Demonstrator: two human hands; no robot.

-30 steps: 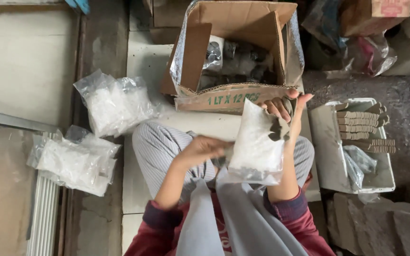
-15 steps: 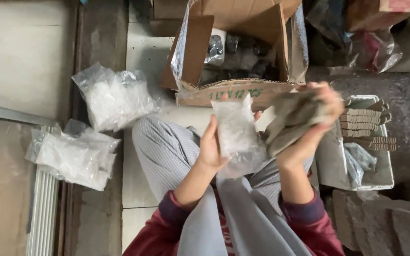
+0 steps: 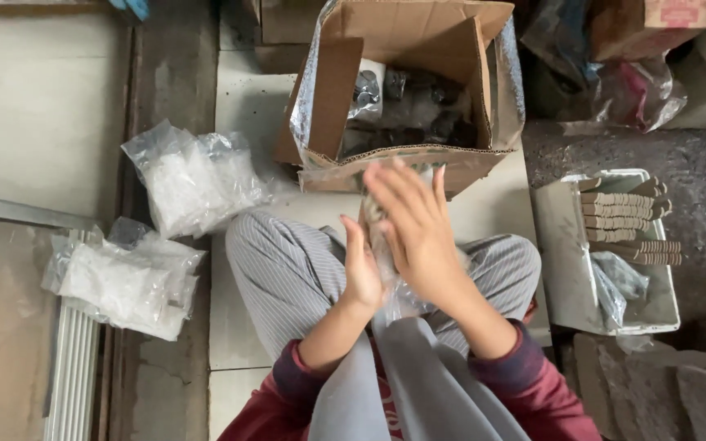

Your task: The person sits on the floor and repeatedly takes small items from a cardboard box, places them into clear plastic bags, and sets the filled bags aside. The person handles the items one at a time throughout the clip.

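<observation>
A clear plastic bag of small white pieces [image 3: 399,300] is pressed between my two hands above my lap. My left hand [image 3: 360,265] holds it from the left side, palm inward. My right hand [image 3: 413,227] lies flat over the bag's right face with fingers spread upward, covering most of it. A grey-brown flat piece [image 3: 372,210] peeks out at the bag's top between my palms. Only the bag's lower crumpled end shows below my hands.
An open cardboard box [image 3: 406,159] lined with clear plastic holds dark small parts just beyond my knees. Two filled clear bags [image 3: 191,178] [image 3: 124,279] lie on the floor at left. A white tray [image 3: 567,269] with stacked grey-brown pieces sits at right.
My right hand, which held a stack of grey-brown pieces out to the right, has swung left and now presses flat on the bag. The bag stays in my left hand.
</observation>
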